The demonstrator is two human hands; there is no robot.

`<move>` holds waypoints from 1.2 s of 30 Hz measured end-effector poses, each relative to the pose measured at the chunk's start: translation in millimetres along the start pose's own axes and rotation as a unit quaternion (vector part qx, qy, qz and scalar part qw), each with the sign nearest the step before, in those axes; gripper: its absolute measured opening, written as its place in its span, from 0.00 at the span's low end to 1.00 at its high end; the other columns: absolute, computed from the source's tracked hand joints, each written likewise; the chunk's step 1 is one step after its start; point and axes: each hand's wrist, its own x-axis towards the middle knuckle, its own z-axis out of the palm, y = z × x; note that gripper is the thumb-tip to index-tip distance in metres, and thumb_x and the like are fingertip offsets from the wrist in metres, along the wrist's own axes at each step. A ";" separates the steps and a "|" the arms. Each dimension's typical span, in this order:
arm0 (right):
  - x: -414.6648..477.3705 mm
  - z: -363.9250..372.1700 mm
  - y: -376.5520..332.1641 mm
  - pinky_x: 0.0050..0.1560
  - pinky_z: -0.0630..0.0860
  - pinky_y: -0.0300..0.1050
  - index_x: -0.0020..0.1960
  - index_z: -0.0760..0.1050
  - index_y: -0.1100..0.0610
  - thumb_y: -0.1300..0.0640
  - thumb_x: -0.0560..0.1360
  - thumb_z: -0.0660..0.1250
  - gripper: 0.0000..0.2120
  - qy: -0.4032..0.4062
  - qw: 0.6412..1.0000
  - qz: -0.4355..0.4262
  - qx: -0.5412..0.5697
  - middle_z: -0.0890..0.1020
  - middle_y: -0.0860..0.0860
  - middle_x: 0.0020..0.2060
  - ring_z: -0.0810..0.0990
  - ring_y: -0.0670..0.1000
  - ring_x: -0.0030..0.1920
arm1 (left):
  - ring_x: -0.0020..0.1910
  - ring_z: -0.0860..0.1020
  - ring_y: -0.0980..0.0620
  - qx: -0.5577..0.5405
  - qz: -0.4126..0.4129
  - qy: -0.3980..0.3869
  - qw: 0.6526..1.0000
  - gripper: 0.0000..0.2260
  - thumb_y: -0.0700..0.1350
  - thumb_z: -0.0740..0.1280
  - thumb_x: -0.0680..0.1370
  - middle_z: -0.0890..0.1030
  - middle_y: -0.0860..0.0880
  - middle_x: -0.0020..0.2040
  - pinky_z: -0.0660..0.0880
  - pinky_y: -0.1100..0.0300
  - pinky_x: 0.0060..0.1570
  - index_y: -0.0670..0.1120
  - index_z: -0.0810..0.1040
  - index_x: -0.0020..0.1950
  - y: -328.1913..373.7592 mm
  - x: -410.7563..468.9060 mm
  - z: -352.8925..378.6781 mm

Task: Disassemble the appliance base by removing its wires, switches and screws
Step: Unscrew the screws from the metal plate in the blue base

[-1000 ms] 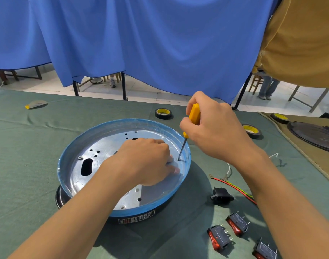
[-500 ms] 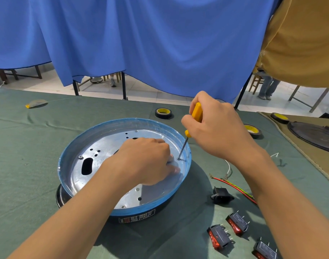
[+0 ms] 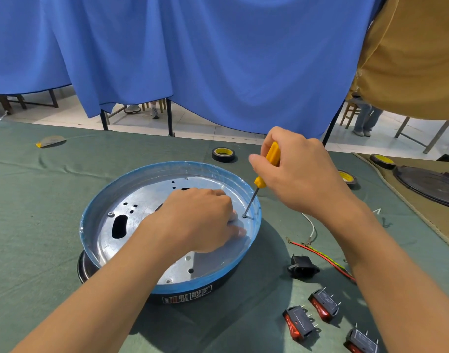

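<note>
Two bare hands work over the appliance base (image 3: 167, 167), which sits mid-way across the green cloth table (image 3: 40, 225). It is a round, shallow pan shape: a black lower body with a label strip, a wall wrapped in glossy blue film, and a flat, dull silver plate inside, pierced by small round holes and one oblong slot. We see the right hand (image 3: 302, 174) curled tight round the yellow handle of a screwdriver (image 3: 270, 159), whose thin steel shaft slants down to a screw (image 3: 244, 216) at the plate's right edge, just inside the blue wall. The left hand (image 3: 200, 220) rests knuckles-up on the plate beside that screw, fingers bent with their tips against the metal; we cannot tell whether it clasps anything underneath. On the cloth to the right of the base lie a boxy black socket (image 3: 302, 267), thin red, yellow-green and white wires (image 3: 323, 258), and three black rocker switches (image 3: 298, 322) with red faces and small metal prongs. Beyond the base we note a black tape roll (image 3: 223, 154) with a yellow core.
</note>
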 end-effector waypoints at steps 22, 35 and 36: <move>2.0 -5.2 2.1 0.33 0.66 0.45 0.38 0.69 0.51 0.50 0.71 0.67 0.08 -0.023 0.999 0.033 0.000 0.74 0.50 0.31 0.72 0.54 0.37 | 0.58 0.74 0.49 0.006 0.009 0.006 1.000 0.23 0.65 0.54 0.79 0.74 0.55 0.60 0.72 0.53 0.50 0.56 0.76 0.65 -1.9 2.6 2.5; 35.3 -26.2 -7.3 0.31 0.65 0.44 0.32 0.71 0.60 0.38 0.74 0.66 0.26 -0.202 0.976 0.076 -0.011 0.71 0.51 0.22 0.66 0.49 0.25 | 0.55 0.75 0.48 -0.003 0.007 0.017 1.000 0.22 0.65 0.55 0.79 0.75 0.53 0.53 0.68 0.54 0.43 0.55 0.77 0.63 -3.0 4.0 4.8; 36.7 -26.7 -7.1 0.32 0.68 0.44 0.33 0.74 0.60 0.43 0.74 0.67 0.22 -0.212 0.975 0.070 -0.015 0.74 0.50 0.21 0.69 0.47 0.24 | 0.54 0.75 0.48 -0.005 0.006 0.018 1.000 0.22 0.65 0.55 0.79 0.75 0.53 0.53 0.68 0.54 0.43 0.55 0.77 0.63 -3.0 4.1 4.6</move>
